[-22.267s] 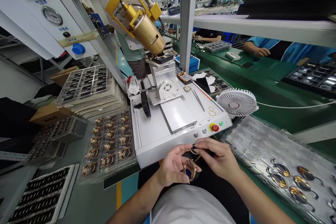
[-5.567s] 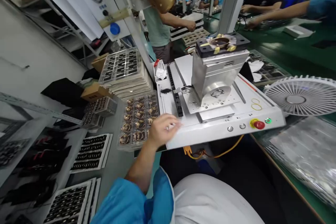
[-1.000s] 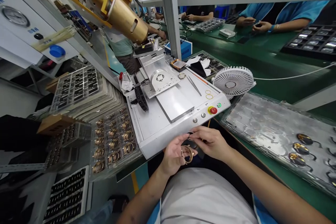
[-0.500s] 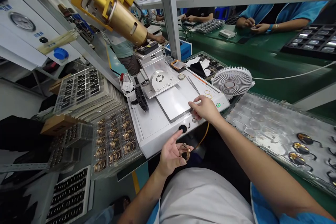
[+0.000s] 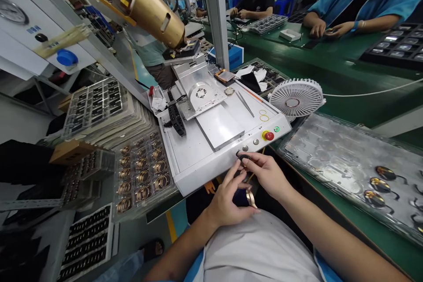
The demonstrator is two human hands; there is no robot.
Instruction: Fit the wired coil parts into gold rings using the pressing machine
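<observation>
in the head view, the right hand [image 5: 267, 174] pinches a round black disc [image 5: 244, 157] between thumb and fingertips, just off the front edge of the white machine base [image 5: 185, 152]; a short dark tail sticks out from the disc's far side. the left hand [image 5: 227, 202] is half curled, a fingertip at the disc's rim, and also holds a glossy gold-coloured ring [image 5: 251, 199], tilted on edge; which fingers grip that ring is hidden. on the base's surface, slim metal tweezers [image 5: 244, 103] lie near the right edge, and thin yellow loops [image 5: 264, 118] near the front right corner, behind a domed red button [image 5: 269, 135]. a bare-metal bracket [image 5: 200, 81] stands toward the back edge, below a satiny gold cylinder [image 5: 158, 15]. left of the base, a clear moulded plastic tray [image 5: 133, 181] holds rows of gold-coloured rings [image 5: 142, 193]; right of it, a broad clear plastic tray [image 5: 324, 154] carries amber-and-black discs [image 5: 374, 198] with curled tails. blue characters on the white panel [image 5: 23, 44] are too small to read.
</observation>
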